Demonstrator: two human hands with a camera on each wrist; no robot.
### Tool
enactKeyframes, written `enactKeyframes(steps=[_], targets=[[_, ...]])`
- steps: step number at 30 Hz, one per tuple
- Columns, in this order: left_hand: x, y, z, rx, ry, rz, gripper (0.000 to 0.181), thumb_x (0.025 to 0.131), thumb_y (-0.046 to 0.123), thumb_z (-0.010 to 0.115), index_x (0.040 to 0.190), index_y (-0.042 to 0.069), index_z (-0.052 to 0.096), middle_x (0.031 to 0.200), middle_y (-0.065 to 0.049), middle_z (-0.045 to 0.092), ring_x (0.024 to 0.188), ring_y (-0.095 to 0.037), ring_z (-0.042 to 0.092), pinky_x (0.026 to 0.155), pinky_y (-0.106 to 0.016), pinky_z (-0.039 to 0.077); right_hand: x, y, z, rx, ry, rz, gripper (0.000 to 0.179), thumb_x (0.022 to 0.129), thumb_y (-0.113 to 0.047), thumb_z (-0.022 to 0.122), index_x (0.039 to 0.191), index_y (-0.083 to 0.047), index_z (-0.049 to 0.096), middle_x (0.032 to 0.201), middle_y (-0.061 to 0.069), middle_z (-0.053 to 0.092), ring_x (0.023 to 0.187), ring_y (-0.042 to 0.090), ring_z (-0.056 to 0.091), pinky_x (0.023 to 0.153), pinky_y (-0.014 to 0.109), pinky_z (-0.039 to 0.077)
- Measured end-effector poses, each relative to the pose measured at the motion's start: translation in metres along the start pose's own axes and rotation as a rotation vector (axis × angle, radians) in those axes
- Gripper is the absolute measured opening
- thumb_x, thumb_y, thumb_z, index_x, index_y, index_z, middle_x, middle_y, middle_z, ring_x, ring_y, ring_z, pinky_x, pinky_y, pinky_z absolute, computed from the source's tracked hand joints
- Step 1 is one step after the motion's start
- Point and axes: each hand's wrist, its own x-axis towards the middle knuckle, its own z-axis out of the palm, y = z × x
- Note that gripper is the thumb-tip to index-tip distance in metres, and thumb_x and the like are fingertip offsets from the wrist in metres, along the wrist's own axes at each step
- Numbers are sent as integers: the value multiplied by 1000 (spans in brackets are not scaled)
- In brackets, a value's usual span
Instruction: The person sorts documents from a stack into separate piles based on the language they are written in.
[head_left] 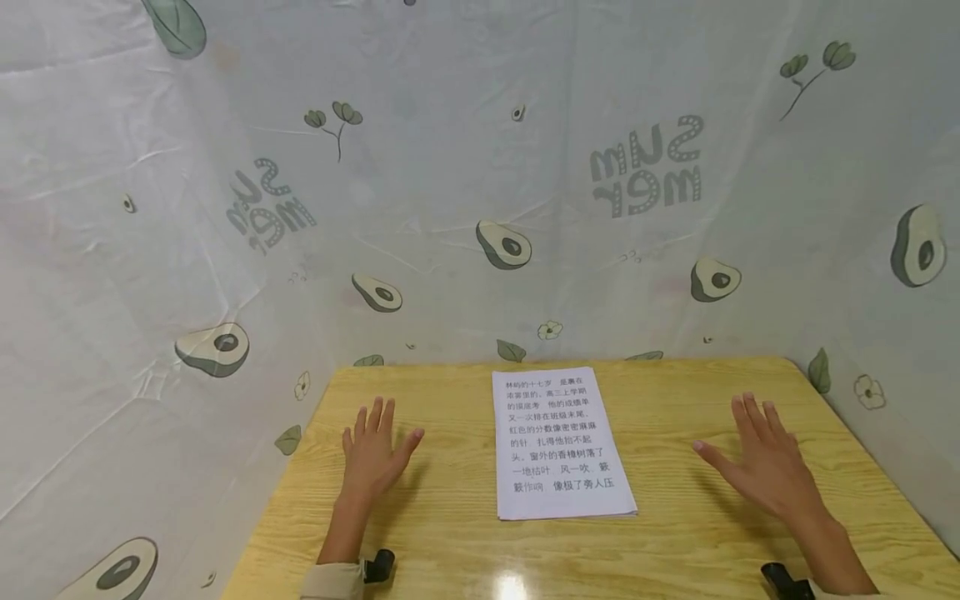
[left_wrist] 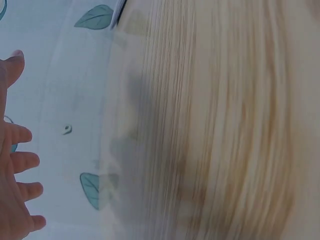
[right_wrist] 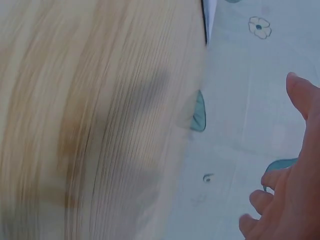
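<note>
A stack of white paper sheets [head_left: 558, 446] printed with Chinese text lies on the wooden table, between the two hands. To its left is the left hand [head_left: 375, 454], palm down with fingers spread and thumb pointing toward the paper. The right hand [head_left: 772, 462] is on the other side of the stack, its fingers extended and its thumb also toward the paper. Both hands hold nothing and are apart from the sheets; shadows fall on the table beside them. Each wrist view shows its hand at the outer edge, the left fingers [left_wrist: 25, 162] and right fingers [right_wrist: 262, 200] partly visible.
The wooden table [head_left: 442, 550] has its back edge against a pale curtain [head_left: 450, 167] printed with avocados, leaves and mirrored lettering. This cloth surrounds the left, back and right sides. A small black device [head_left: 381, 565] sits at the left wrist, another [head_left: 783, 579] at the right wrist.
</note>
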Motion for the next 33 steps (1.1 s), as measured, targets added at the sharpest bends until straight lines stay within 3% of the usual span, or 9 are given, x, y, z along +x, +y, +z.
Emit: enactKeyframes(steps=[4,7,13,17,21,26,30,33], targets=[[5,9,14,-65,-4,20,87,106,59,56,169,4,29,176,-23,26,161,-54,24,125,-78,18,6,-8,9,91,-61,19,104,107,-55,57,170,0,-4,177,29,-8,163,55,-12,107,91,19],[8,16,24,-128,-8,39,86,107,58,56,167,2,31,174,-24,30,159,-53,29,125,-74,26,10,-12,16,128,-78,25,103,108,-56,56,171,-1,-5,178,29,-5,162,58,-3,106,89,24],[11,31,39,-266,-18,47,85,106,59,58,165,2,36,170,-26,37,154,-54,37,120,-73,36,17,-23,26,224,-84,29,98,108,-50,59,169,7,8,170,42,15,151,69,20,110,86,26],[16,40,48,-337,-1,53,79,106,53,61,162,0,42,163,-29,46,145,-55,49,114,-71,44,23,-33,33,247,-75,20,89,110,-46,58,165,13,20,162,45,32,141,69,40,106,79,41],[20,46,57,-400,5,51,74,107,47,62,159,-3,46,153,-28,55,131,-48,63,102,-63,57,25,-43,41,283,-52,2,80,111,-39,58,161,15,28,155,43,45,131,63,56,97,69,55],[22,55,65,-497,-14,18,71,107,45,64,156,-3,49,144,-28,63,118,-42,71,93,-54,63,31,-52,50,339,-82,71,79,111,-44,56,161,13,33,151,38,53,131,56,59,89,52,63],[22,64,71,-526,-22,9,68,107,44,64,154,-5,52,136,-26,68,112,-38,74,89,-50,64,35,-58,56,381,-122,139,79,111,-46,56,161,11,36,149,34,56,130,50,61,77,29,61],[22,70,76,-524,-26,9,67,108,44,62,152,-6,54,130,-23,71,109,-35,75,87,-47,64,38,-61,62,393,-133,165,75,111,-44,57,159,11,39,144,32,59,123,44,66,74,23,58]])
